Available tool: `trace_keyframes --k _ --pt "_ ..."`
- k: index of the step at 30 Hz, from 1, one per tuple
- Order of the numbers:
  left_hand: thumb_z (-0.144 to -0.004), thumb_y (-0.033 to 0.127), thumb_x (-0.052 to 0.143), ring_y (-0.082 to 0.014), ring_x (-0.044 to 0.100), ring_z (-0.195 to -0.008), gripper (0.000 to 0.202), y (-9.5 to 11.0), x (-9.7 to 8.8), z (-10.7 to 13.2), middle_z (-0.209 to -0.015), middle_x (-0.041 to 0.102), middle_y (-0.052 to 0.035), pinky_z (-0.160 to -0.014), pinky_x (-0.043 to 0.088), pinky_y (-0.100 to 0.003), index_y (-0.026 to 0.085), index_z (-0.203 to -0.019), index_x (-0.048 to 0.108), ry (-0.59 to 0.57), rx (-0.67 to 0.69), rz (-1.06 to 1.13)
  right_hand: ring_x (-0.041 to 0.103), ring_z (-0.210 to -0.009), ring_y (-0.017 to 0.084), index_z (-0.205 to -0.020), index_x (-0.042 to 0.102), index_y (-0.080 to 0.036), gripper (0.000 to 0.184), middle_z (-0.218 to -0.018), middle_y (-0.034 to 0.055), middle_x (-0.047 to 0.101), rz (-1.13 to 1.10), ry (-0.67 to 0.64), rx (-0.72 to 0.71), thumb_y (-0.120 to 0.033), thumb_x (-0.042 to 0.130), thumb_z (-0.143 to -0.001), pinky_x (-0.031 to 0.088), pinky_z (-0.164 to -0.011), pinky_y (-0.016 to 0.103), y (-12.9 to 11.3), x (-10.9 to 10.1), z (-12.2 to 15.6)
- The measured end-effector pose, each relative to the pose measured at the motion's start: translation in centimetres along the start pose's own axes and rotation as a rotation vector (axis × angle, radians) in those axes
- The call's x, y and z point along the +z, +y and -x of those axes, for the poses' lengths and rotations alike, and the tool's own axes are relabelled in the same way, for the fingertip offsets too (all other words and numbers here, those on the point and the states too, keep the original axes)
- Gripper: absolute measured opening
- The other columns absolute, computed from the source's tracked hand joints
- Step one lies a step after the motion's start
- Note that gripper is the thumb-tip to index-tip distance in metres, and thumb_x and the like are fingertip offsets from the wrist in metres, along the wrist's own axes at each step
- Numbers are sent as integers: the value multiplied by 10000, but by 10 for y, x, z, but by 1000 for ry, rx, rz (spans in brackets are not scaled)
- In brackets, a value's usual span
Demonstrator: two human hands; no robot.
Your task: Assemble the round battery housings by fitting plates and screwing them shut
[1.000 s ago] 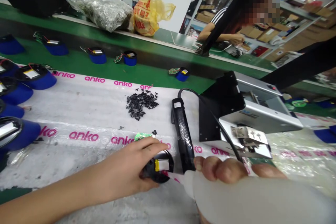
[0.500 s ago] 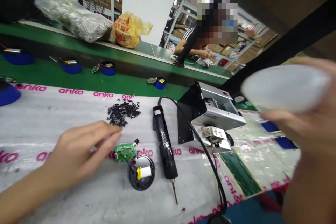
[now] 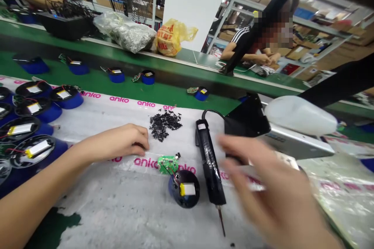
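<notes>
My left hand rests on the wrapped tabletop, fingers loosely bent and thumb apart, with nothing visible in it. Just beyond its fingertips is a pile of small black parts. To its right lies a green circuit board, wired to a round dark housing with a silver-and-yellow battery in it. A black electric screwdriver lies beside that, bit towards me. My right hand is blurred over the right side, fingers spread and empty. Behind it a white translucent dome lies on a silver machine.
Several blue housings with batteries crowd the left side, and more stand along the green strip behind. A yellow plastic bag and a clear bag sit on the far ledge. Two people work beyond it. A black post slants at right.
My right hand has let go of the white dome, which now lies on the machine, and has come down leftwards. My left hand has drawn its fingers in. The view has swung left.
</notes>
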State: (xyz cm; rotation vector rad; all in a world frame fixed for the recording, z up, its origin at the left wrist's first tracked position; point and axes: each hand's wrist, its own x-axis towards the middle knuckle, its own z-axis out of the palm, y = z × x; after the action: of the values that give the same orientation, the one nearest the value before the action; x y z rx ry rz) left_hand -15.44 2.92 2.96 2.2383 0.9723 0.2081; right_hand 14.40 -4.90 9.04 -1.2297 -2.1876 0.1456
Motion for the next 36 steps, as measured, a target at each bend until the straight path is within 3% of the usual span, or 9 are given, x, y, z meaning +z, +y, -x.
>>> trace_keyframes --k 3,6,8,14,17,20,25,30,36 --pt "-924 162 560 -156 627 -786 247 1 3 -1 -855 649 -8 -754 449 -248 216 -771 747 23 10 46 634 -958 353 -1223 619 -116 385 -1092 177 643 195 -271 23 -391 565 -958 565 -769 524 -32 60 -5" --pt "-898 142 586 -162 610 -781 207 3 3 -1 -841 659 -9 -751 439 -261 199 -763 732 72 4 128 631 -899 313 -1100 661 -142 223 -952 113 653 155 -430 101 -271 642 -919 569 -767 507 -37 82 -15" --pt "-872 137 625 -155 613 -758 163 7 4 -2 -810 675 1 -731 444 -256 199 -772 737 109 -7 218 630 -862 244 -1017 663 -187 98 -890 50 640 98 -456 83 -185 616 -931 577 -759 419 -33 75 -16" --pt "-834 211 719 -137 679 -823 89 25 23 -8 -920 705 1 -724 526 -220 228 -866 800 226 -43 637 642 -996 123 -1101 630 -258 208 -1158 27 613 -237 -355 -31 -174 459 -1018 552 -839 221 -11 38 6" --pt "-790 195 779 -108 703 -737 106 33 37 -10 -900 733 0 -690 559 -198 230 -881 821 169 -105 1032 638 -1124 154 -1318 558 -256 360 -1326 73 585 -113 -340 -183 -144 376 -1029 564 -893 234 -4 30 13" --pt "-751 189 831 -108 732 -737 111 38 47 -12 -827 784 -3 -700 579 -179 236 -851 828 120 -178 1320 622 -1144 208 -1393 518 -192 392 -1291 130 599 -43 -343 -242 -173 383 -1025 579 -921 303 -1 26 14" --pt "-698 217 891 -94 736 -680 141 43 54 -14 -754 809 -11 -661 589 -146 206 -824 828 91 -238 1454 643 -1004 138 -1322 591 -201 484 -1165 113 595 -248 -254 -145 -2 383 -933 584 -827 214 1 33 20" --pt "-656 212 921 -94 732 -655 175 43 56 -15 -747 811 -18 -645 601 -148 179 -798 823 73 -264 1520 627 -1160 131 -1276 650 -245 340 -1316 59 595 -308 -266 -45 -164 567 -957 520 -983 167 3 38 28" --pt "-667 182 911 -101 734 -615 146 39 54 -16 -718 809 -45 -608 595 -138 171 -781 821 65 -287 1533 698 -1019 111 -1151 735 -243 264 -1152 31 689 -517 -186 49 -167 679 -904 540 -887 92 5 34 27"
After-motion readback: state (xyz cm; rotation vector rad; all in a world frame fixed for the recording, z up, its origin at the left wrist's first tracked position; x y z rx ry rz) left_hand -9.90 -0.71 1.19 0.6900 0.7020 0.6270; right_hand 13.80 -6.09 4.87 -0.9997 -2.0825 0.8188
